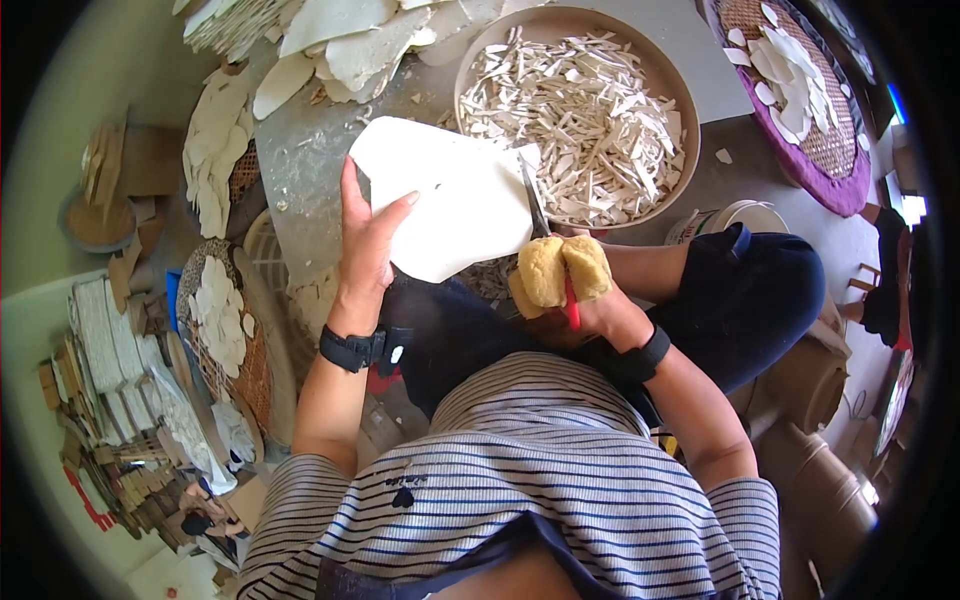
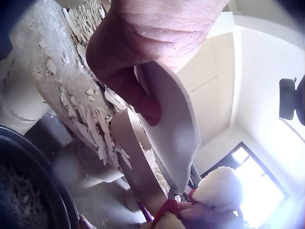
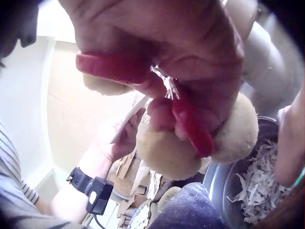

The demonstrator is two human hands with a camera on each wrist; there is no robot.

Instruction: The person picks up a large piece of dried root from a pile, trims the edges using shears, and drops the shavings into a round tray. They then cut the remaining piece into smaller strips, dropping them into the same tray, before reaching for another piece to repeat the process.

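My left hand (image 1: 368,235) grips a flat, thin, off-white sheet (image 1: 455,205) by its left edge, thumb on top and fingers beneath. In the left wrist view the sheet (image 2: 174,119) appears nearly edge-on. My right hand (image 1: 608,318) holds scissors (image 1: 534,195) with red handles (image 3: 193,126). Yellowish foam padding (image 1: 543,270) surrounds the handles and fingers, hiding part of the grip. The blades point away from my body and meet the sheet's right edge. The sheet is held over my lap, its far right corner close to a round tray (image 1: 692,130).
Narrow off-white offcuts (image 1: 585,120) fill the round tray on the grey table (image 1: 310,165). Larger sheets (image 1: 340,45) are piled at the back left. A purple-rimmed woven tray (image 1: 800,165) stands at right. A dark tub (image 2: 57,191) below holds shreds.
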